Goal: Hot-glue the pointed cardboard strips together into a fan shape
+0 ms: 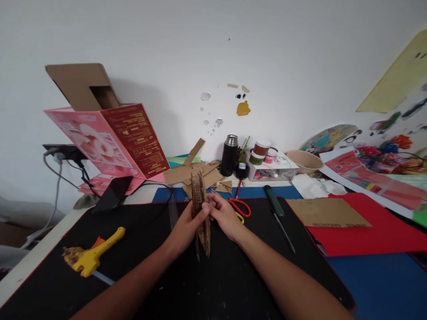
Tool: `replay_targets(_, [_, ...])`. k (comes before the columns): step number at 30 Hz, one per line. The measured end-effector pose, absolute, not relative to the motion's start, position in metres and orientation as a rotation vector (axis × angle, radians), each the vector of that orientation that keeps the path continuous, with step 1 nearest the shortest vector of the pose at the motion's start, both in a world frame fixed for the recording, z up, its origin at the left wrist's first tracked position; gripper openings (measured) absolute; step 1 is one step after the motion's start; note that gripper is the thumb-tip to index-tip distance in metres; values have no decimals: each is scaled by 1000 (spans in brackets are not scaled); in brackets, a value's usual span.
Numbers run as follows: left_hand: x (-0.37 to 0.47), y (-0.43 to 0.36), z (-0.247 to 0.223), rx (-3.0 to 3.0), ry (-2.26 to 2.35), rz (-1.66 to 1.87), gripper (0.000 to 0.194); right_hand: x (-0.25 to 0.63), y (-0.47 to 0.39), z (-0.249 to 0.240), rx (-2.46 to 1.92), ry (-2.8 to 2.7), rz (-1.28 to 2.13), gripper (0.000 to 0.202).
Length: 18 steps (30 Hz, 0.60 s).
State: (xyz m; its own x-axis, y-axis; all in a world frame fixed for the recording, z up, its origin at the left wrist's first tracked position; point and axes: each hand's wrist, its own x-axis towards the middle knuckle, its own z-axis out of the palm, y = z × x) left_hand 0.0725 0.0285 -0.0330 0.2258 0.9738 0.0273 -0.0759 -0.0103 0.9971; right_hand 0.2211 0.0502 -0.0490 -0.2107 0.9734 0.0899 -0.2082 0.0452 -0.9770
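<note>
A narrow piece of brown cardboard (pixel 199 191) stands upright between my two hands above the black mat. Dark print runs along its face, and its lower end splits into pointed tips. My left hand (pixel 187 224) is closed on its left side, the thumb lying across the front. On the right edge, the bent fingers of my right hand (pixel 223 215) grip the same cardboard. Just beyond my right hand lie scissors with red handles (pixel 240 208). Behind the piece, several cardboard scraps (pixel 207 175) are heaped; part of the heap is hidden.
A yellow hot glue gun (pixel 96 253) and a black phone (pixel 112 194) lie at left. A green utility knife (pixel 274 201) and a pen (pixel 284 232) rest at right, near a cardboard sheet (pixel 328 212) on red paper (pixel 376 240). A black thermos (pixel 229 156) stands behind.
</note>
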Motion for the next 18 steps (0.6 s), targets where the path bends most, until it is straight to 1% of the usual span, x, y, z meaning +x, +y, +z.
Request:
replay_targets(3, [74,27,-34,1279,948,1071,65,222,51,-52,-885,-1221,1449,42])
replay_targets(7, [73,27,-34,1231,931,1034,62,221,50,-50,-841,-1196,1504,43])
replay_targets(10, [73,27,-29,1174,888,1015,51,221,49,-47,-783,-1145,1564,42])
replay_targets(13, [74,24,-22,1159,830,978,39,222,48,-44,-718,-1097,1652,45])
replay_targets(18, [78,21,-17,1137,782,910,33,223,46,-43,-744,-1083,1703,42])
